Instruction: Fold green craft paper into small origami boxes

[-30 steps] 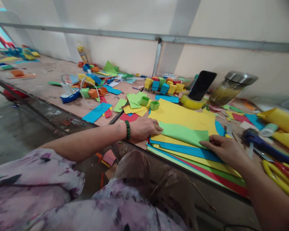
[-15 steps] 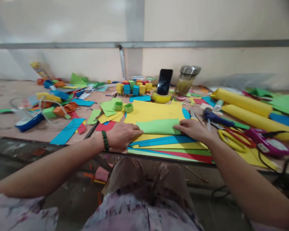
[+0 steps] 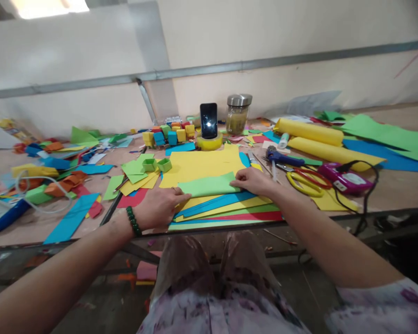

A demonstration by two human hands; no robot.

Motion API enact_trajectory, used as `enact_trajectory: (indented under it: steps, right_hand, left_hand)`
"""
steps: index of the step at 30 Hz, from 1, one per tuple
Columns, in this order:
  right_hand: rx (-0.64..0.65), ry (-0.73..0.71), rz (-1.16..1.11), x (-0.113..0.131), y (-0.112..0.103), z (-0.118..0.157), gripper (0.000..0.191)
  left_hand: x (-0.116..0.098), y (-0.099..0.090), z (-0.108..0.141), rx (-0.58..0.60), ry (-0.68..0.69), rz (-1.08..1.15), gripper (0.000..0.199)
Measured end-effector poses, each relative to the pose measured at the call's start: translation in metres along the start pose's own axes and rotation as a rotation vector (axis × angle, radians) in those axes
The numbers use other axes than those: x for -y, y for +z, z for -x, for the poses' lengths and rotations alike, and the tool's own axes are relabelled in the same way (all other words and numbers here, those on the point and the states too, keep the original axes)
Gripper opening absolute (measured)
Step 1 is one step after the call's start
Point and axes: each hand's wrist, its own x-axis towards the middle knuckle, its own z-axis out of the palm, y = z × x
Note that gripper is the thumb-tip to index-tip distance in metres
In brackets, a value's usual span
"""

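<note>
A light green strip of paper [image 3: 209, 185] lies across a yellow paper sheet [image 3: 202, 162] near the table's front edge. My left hand [image 3: 160, 206], with a green bead bracelet [image 3: 133, 221] at its wrist, has its fingers closed on the strip's left end. At the right end, my right hand [image 3: 254, 181] pinches the strip between thumb and fingers. Below the strip, a blue paper strip [image 3: 216, 205] rests on stacked yellow, green and red sheets. Two small green open paper boxes [image 3: 165, 164] stand beyond my left hand.
Small coloured paper cubes [image 3: 172, 137] cluster at the back. A phone [image 3: 208, 120] leans on a yellow tape roll [image 3: 209, 143], beside a lidded glass jar [image 3: 237, 116]. To the right lie yellow-handled scissors [image 3: 304, 183], a glue gun [image 3: 284, 157], a purple device [image 3: 344, 178] and yellow paper rolls [image 3: 334, 150].
The view has turned to the right and tilted, so the table things appear further left. Both hands keep their hold on the ends of the green strip.
</note>
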Motion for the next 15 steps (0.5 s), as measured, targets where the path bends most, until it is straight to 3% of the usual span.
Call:
enact_trajectory:
  steps: [11,15]
  right_hand:
    - [-0.037,0.013,0.234,0.003,0.004,0.011,0.025]
    - [-0.056,0.010,0.244,-0.002,0.009,0.011,0.025]
  left_hand:
    - [-0.012,-0.004,0.001,-0.002,0.003,0.034,0.025]
    - [-0.017,-0.003,0.004,-0.017,0.003,0.011,0.047]
